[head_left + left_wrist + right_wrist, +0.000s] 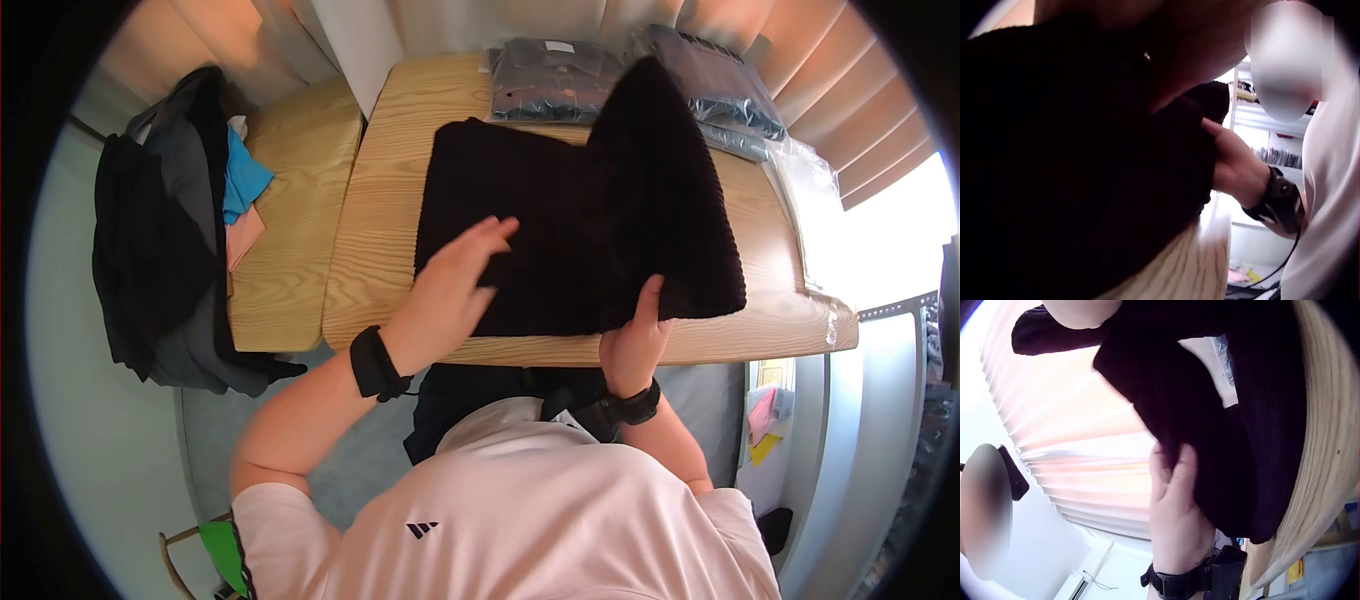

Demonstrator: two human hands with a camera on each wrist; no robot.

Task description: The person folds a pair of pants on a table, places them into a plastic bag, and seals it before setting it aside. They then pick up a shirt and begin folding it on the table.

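Note:
A folded black ribbed garment [520, 220] lies on the wooden table [375, 290], its right part raised into a tall peak. My right hand [637, 350] grips the near right edge, thumb on top and fingers hidden beneath the cloth; the left wrist view shows this hand [1238, 165] at the cloth's edge too. Over the left part of the garment is my left hand [450, 290], its fingers extended and slightly spread. In the right wrist view the left hand [1179, 512] has its fingertips right at the dark cloth [1210, 450].
Clear-bagged folded clothes [550, 80] lie along the table's back, with more bagged clothes [715, 85] at back right. Dark clothes [160, 230] hang over a side table [290, 230] at left, beside a blue cloth [243, 175]. Pleated curtains [840, 90] stand behind.

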